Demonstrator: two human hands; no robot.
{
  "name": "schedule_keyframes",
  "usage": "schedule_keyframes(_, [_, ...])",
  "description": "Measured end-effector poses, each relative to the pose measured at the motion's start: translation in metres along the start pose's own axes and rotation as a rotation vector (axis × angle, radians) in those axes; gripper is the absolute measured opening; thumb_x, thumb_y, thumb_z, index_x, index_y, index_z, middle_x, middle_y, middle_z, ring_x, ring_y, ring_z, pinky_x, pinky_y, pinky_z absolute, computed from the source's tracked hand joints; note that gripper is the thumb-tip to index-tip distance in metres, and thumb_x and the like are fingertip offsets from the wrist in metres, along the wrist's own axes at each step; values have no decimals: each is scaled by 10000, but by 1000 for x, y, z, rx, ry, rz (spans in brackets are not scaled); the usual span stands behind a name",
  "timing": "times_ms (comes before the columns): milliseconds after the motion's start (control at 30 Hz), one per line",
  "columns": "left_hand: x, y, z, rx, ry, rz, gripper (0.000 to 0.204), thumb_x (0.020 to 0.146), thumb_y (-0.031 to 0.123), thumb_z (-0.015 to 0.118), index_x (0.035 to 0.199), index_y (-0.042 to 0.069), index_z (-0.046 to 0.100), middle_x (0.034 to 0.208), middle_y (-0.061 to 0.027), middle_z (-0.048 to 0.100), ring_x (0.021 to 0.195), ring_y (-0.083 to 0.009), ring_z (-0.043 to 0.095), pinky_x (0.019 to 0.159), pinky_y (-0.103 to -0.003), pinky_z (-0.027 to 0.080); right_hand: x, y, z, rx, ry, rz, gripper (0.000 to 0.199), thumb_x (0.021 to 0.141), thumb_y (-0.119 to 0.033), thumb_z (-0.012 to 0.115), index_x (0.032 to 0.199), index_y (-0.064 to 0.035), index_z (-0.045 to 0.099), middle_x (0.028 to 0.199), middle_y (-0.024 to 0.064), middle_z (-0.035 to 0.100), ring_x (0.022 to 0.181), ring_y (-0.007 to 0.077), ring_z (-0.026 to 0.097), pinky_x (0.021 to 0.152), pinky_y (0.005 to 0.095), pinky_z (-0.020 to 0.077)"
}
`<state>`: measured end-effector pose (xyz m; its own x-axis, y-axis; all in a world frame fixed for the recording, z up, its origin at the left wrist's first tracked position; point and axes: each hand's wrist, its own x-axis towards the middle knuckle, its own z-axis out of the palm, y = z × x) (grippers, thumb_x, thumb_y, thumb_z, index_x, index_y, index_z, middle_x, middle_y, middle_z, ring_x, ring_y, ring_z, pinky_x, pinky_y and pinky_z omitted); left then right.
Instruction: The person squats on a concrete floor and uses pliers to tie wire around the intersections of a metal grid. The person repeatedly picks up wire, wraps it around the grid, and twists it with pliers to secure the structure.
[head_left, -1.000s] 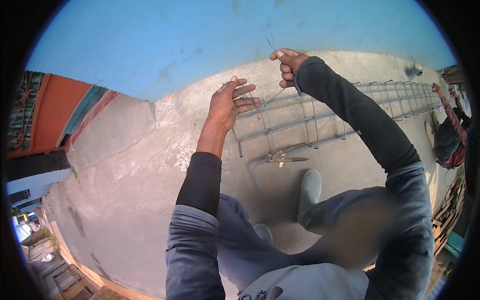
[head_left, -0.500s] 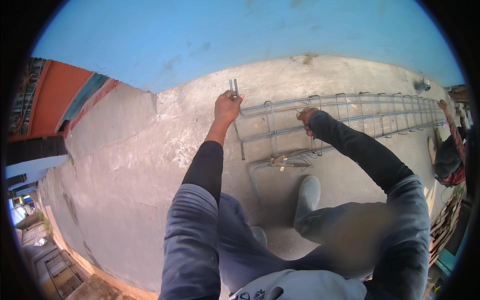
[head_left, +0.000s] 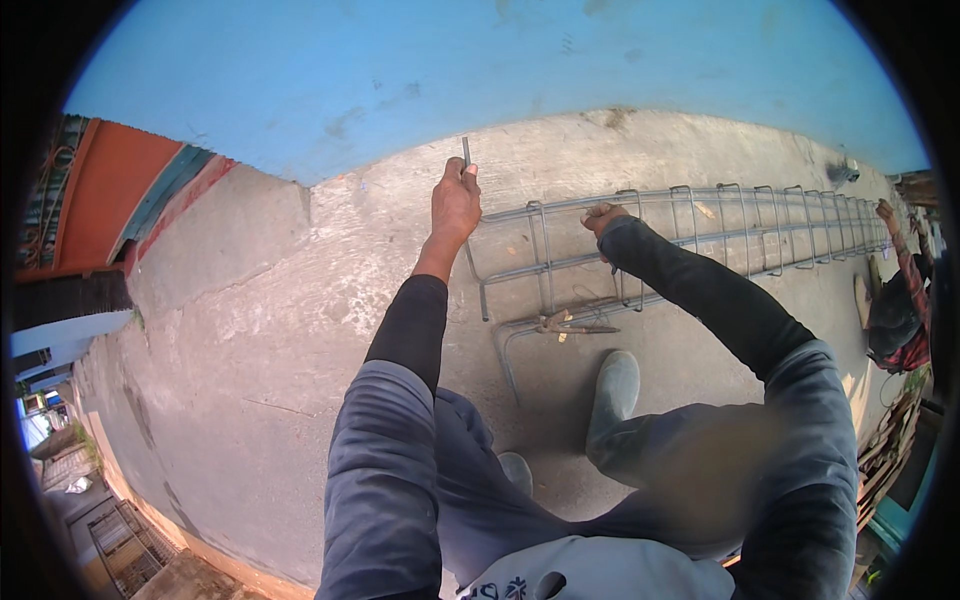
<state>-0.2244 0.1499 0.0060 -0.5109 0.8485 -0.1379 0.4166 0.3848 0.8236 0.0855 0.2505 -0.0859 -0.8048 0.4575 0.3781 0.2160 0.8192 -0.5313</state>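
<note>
Cage: a long grey steel reinforcement cage [head_left: 690, 235], straight bars tied through square stirrups, lies on the pale concrete ground [head_left: 250, 330] ahead of me and runs off to my right.
Near end: it stops just in front of my grey rubber boot [head_left: 612, 395], with a bent grey steel bar [head_left: 505, 350] on the ground beside it.
How it handles: I judge it stiff and heavy along its length, springy only across single stirrups; the bars look rough, so not slippery and not fragile.
Where to hold: the top longitudinal bar next to a stirrup seems best to me, since the joint stops a hand from sliding.
My right hand [head_left: 600, 216]: it is closed in a fist over the top bar of the cage, close to a stirrup, with the fingers wrapped right around.
My left hand [head_left: 455, 200]: it is raised near the cage's end, fingers curled tight around a short thin dark metal rod [head_left: 466, 152] that sticks up above my thumb.
Rod: light and rigid by the look of it; I cannot tell whether its lower end meets the cage.
Ground tools: rusty metal pincers [head_left: 565, 323] lie on the concrete under the cage, well clear of both hands.
Nearby: another person in a red checked sleeve [head_left: 905, 260] crouches at the far right end of the cage.
</note>
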Motion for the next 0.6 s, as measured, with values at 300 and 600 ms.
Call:
schedule_keyframes(300, [6, -21, -9, 3, 104, -16, 269, 1004, 263, 492, 1082, 18, 575, 795, -217, 649, 756, -385, 643, 684, -465, 473, 57, -49, -26, -184, -653, 657, 810, 647, 12, 814, 1384, -71, 489, 1470, 104, 345, 1141, 286, 579, 966, 319, 526])
schedule_keyframes(600, [-2, 11, -16, -185, 14, -101, 303, 1004, 299, 516, 1087, 16, 588, 768, -126, 658, 617, -220, 638, 545, -384, 525, 49, -2, -26, 49, -439, 450, 322, 899, -248, 645, 1180, -91, 633, 1050, 70, 619, 942, 201, 597, 845, 346, 491])
